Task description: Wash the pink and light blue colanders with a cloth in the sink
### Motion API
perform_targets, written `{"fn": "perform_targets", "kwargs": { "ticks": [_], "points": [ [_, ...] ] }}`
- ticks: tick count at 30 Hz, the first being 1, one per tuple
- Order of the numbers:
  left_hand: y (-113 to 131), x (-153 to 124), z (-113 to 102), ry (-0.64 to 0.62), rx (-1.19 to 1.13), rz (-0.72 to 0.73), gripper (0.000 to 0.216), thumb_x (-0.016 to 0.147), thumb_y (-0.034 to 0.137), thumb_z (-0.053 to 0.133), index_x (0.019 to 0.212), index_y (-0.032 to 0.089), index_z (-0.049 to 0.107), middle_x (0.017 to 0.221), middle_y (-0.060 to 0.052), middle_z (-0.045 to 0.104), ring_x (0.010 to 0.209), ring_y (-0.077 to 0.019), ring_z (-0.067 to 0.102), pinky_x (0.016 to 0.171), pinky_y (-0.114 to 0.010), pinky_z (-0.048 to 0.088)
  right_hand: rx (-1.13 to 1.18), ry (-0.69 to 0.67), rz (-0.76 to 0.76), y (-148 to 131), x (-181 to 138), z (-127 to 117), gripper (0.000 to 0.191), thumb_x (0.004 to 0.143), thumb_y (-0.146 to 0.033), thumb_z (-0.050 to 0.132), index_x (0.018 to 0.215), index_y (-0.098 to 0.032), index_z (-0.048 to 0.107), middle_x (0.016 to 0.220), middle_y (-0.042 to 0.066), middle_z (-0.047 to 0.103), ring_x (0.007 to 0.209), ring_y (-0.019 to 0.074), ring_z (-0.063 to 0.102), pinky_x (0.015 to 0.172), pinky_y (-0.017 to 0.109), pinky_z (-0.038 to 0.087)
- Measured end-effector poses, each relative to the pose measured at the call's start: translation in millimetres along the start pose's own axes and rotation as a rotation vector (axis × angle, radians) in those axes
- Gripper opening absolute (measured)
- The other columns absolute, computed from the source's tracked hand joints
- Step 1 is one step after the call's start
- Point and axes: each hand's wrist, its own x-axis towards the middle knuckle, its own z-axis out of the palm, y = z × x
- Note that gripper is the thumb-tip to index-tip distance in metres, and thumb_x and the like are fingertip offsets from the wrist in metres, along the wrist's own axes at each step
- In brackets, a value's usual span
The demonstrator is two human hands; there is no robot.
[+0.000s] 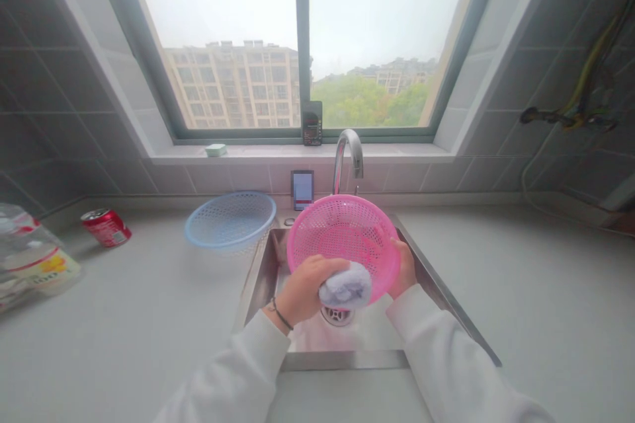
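Fingers [317, 283] of left hand [300, 294] clamped on grey scouring pad [346, 287] | right hand [405, 269] gripping pink plastic basket [342, 228] | over steel sink [262, 271]

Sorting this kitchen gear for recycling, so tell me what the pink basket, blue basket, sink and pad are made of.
The pink basket looks like glossy moulded plastic, its small holes formed in one piece. The blue basket looks like similar plastic, paler and slightly translucent. The sink seems to be stainless steel, from its metallic sheen. The pad looks like soft, fluffy fibre; the exact kind can't be told.
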Motion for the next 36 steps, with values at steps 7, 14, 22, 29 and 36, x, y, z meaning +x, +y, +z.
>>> {"fn": "perform_targets", "kwargs": {
  "ticks": [7, 14, 22, 29, 36],
  "points": [
    [26, -25, -28, -0.084, -0.063, -0.059, 0.016, 0.094, 0.026, 0.06, 0.094, 0.021, 0.075, 0.091, -0.004, 0.075, 0.083, -0.0186, 0.064, 0.08, -0.03, 0.049, 0.001, 0.106, -0.06, 1, 5, -5, 0.042, 0.075, -0.032, 0.065, 0.117, -0.029, 0.065, 0.104, 0.0, 0.076, 0.103, 0.0279, 0.07, 0.079, 0.04, 0.06],
    [1, -43, -31, 0.079, -0.055, -0.1, 0.021, 0.096, 0.03, 0.058, 0.108, 0.024, 0.074, 0.113, -0.009, 0.072, 0.104, -0.0235, 0.061, 0.095, -0.037, 0.047, -0.05, 0.072, -0.145, 4, -1, -1, 0.035, 0.084, -0.044, 0.06, 0.117, -0.033, 0.063, 0.119, 0.0, 0.071, 0.12, 0.0308, 0.062, 0.095, 0.049, 0.054],
    [16, -45, -13, -0.146, -0.101, -0.104, 0.015, 0.092, 0.025, 0.062, 0.094, 0.027, 0.077, 0.105, -0.01, 0.072, 0.148, -0.028, 0.025, 0.119, -0.047, 0.029, -0.008, 0.044, -0.284, 4, -12, 19, 0.047, 0.08, -0.034, 0.059, 0.126, -0.035, 0.058, 0.13, 0.0, 0.064, 0.125, 0.0275, 0.057, 0.106, 0.048, 0.047],
    [12, -38, 0, -0.046, 0.003, -0.073, 0.023, 0.088, 0.022, 0.064, 0.107, 0.027, 0.077, 0.135, -0.011, 0.06, 0.138, -0.0314, 0.04, 0.116, -0.051, 0.033, 0.029, -0.025, -0.211, 22, -16, 24, 0.06, 0.079, -0.042, 0.067, 0.136, -0.035, 0.051, 0.134, 0.002, 0.063, 0.132, 0.0282, 0.052, 0.11, 0.052, 0.044],
    [1, -41, -1, 0.142, -0.209, -0.166, 0.024, 0.086, 0.026, 0.065, 0.107, 0.023, 0.076, 0.11, -0.01, 0.071, 0.105, -0.0261, 0.062, 0.095, -0.041, 0.049, -0.037, -0.175, -0.056, 24, -12, 17, 0.065, 0.079, -0.063, 0.072, 0.135, -0.041, 0.05, 0.15, 0.0, 0.049, 0.135, 0.0274, 0.048, 0.1, 0.05, 0.052]
  ]
}}
